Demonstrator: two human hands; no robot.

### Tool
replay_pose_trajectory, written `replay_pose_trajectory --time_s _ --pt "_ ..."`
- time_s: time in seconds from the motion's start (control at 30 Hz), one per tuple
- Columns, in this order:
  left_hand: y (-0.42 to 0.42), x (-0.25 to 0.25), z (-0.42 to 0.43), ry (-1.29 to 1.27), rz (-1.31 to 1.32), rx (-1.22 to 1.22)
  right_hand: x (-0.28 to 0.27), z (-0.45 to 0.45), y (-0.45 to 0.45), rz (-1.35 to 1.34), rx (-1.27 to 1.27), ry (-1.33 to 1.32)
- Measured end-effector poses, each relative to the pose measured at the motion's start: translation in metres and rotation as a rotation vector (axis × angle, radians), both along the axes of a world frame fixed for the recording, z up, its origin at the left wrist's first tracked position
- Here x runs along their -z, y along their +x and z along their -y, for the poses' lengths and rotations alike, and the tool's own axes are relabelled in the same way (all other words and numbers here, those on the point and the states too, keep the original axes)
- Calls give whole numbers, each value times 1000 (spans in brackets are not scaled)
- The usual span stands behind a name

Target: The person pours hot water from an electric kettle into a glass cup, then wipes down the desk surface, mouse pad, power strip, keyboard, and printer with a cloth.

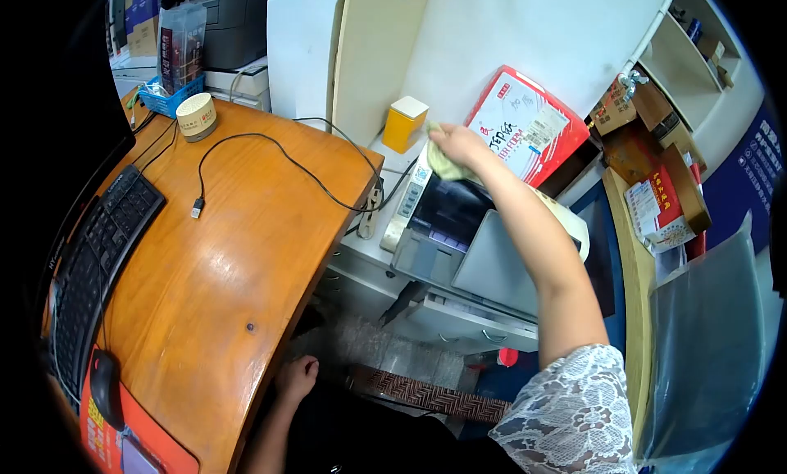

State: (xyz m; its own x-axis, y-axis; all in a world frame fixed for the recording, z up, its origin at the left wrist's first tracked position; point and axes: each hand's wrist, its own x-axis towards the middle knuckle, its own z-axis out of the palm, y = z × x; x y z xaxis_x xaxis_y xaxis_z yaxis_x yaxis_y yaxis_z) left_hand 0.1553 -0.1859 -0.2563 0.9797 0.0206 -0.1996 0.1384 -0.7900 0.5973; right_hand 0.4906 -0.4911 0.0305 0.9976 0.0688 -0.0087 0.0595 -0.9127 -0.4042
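Note:
My right hand [461,146] reaches out ahead, its fingers closed on a pale green cloth [443,164]. The cloth lies against the back edge of a printer [447,208] with a dark top section. A yellow container with a white lid [404,126] stands just left of this hand. Behind my forearm leans a red and white paper box [525,126] with handwriting on it. Down by the desk's edge, my left hand [298,377] hangs with curled fingers and nothing visible in it.
On the wooden desk [221,261] are a keyboard [106,253], a mouse [105,388], a loose USB cable [270,140] and a round tin [196,117]. A drawer [467,322] stands partly out below the printer. Cartons [656,199] fill the right side.

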Motion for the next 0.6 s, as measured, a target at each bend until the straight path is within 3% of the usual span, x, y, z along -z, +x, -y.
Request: replay_pose_trajectory --time_s 0.13,0.27,0.37,0.6 --pt "-2 1 -3 16 10 -29 11 -13 33 70 3 -269" --pt "2 1 1 23 -25 -70 24 -6 -12 447 -301 -138" --pt "7 -2 4 -3 -66 -58 43 -3 -31 634 -325 -162" --pt "1 6 3 30 57 -43 57 -8 -54 796 -463 -170"
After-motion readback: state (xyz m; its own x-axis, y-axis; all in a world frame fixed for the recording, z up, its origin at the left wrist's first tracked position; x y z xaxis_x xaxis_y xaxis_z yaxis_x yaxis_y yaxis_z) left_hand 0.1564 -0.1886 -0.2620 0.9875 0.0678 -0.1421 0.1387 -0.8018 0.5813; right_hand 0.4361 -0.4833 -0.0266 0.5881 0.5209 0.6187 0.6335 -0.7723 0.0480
